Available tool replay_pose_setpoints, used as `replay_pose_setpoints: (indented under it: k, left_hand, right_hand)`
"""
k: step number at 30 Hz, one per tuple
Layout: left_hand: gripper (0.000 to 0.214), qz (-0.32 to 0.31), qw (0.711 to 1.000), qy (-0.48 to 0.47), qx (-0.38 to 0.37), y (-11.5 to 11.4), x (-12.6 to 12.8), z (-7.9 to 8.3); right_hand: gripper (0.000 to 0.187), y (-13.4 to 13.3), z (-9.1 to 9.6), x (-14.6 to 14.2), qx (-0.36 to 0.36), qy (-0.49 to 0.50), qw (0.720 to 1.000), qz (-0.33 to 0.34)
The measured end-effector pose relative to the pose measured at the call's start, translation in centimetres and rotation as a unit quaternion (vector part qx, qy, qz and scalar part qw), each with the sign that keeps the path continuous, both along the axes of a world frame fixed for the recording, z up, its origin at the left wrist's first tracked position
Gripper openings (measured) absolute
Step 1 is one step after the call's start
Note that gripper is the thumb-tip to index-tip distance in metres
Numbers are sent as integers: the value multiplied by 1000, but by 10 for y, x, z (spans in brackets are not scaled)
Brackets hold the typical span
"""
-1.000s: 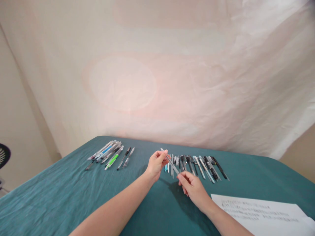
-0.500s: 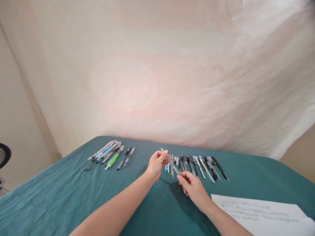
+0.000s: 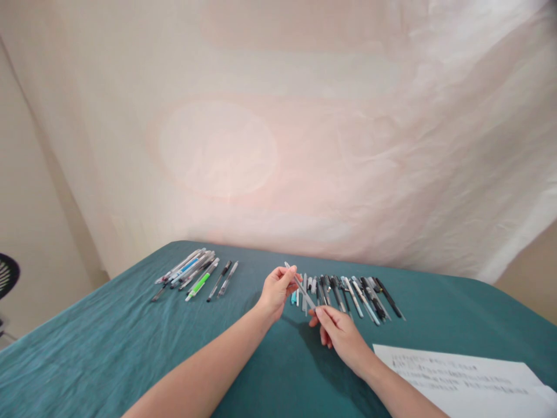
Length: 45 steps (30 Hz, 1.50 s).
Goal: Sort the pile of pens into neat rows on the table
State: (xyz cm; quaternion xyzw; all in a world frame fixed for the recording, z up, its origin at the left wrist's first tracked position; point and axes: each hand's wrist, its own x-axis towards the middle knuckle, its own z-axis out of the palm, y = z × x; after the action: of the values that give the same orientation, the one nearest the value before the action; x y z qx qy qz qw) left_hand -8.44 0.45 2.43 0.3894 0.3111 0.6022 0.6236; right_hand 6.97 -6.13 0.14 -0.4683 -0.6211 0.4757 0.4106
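A slim grey pen [image 3: 305,292] slants between my two hands, raised above the green cloth. My left hand [image 3: 277,290] pinches its upper end between thumb and fingers, and the tip pokes out beyond them. At the lower end, my right hand [image 3: 337,330] grips the pen with thumb and forefinger, the other fingers loosely curled. Just behind the hands lies a row of several pens [image 3: 357,296], mostly black, grey and white, some partly hidden by the left fingers and the held pen.
On the left of the table [image 3: 130,337] lies a pile of pens [image 3: 187,270], with a bright green pen [image 3: 202,284] at its edge and two loose pens beside it. A paper sheet [image 3: 470,383] with writing is at front right. A pale curtain [image 3: 278,145] hangs behind.
My right-hand fingers have shifted slightly at the pen's lower end, with the lower fingers moved a little left. The left hand and the pens on the table look the same.
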Motion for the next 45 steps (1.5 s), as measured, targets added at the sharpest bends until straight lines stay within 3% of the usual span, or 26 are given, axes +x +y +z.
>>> replay_pose_setpoints:
  k: [7, 22, 25, 30, 37, 40, 45]
  left_hand:
    - [28, 3, 1000, 1, 2, 1, -1, 0]
    - [30, 17, 1000, -7, -6, 3, -3, 2]
    - [30, 48, 999, -17, -8, 11, -14, 7]
    - [30, 159, 985, -67, -12, 34, -45, 12]
    - [27, 231, 968, -83, -51, 52, -72, -2]
    - [30, 212, 975, -29, -64, 52, -69, -9]
    - [32, 112, 980, 153, -65, 45, -54, -21]
  right_hand:
    - [26, 1, -4, 1, 19, -6, 1000, -20]
    - [25, -2, 2, -1, -8, 7, 1000, -19]
    - [26, -3, 3, -1, -2, -3, 1000, -19]
    - [26, -4, 4, 0, 10, -15, 1000, -14]
    - [23, -3, 4, 0, 10, -12, 1000, -15]
    - [24, -3, 4, 1, 7, 0, 1000, -23]
    - [26, -4, 4, 0, 0, 17, 999, -43]
